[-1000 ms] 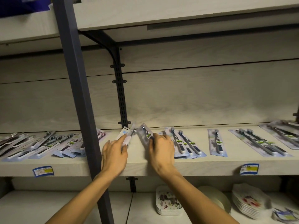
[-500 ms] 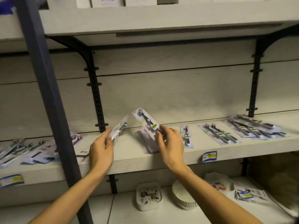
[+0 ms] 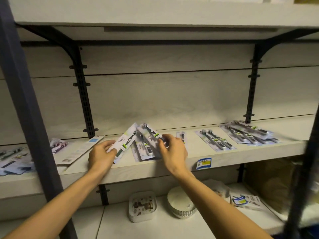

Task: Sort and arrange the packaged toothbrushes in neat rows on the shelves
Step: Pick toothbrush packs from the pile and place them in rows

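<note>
- On the middle shelf [image 3: 172, 167], near its front edge, the left hand [image 3: 101, 156] grips a packaged toothbrush [image 3: 125, 143] by its near end, fingers curled over the card.
- That pack's long axis runs diagonally, its near end at the left hand and its far end raised up and to the right, toward the back panel.
- The right hand [image 3: 174, 150] pinches a second toothbrush pack [image 3: 151, 133] at its near end; this pack leans the opposite way, far end pointing up and to the left, so the two far ends almost meet.
- Between and under the two held packs, more toothbrush packs [image 3: 144, 150] lie flat on the shelf, long axes running front to back with a slight tilt.
- To the right of the right hand, a single narrow pack [image 3: 182, 135] lies flat, then a two-brush pack [image 3: 215, 139], then an overlapping pile of packs [image 3: 248, 133], all angled back and to the left.
- To the left, a pack [image 3: 81, 149] lies face down, with more blurred packs [image 3: 13, 159] beyond the upright post [image 3: 29, 107].
- A blue and yellow price label [image 3: 203, 163] sits on the shelf's front edge.
- On the shelf below stand a stack of square plates [image 3: 142, 206] and a stack of round plates [image 3: 181, 204].
</note>
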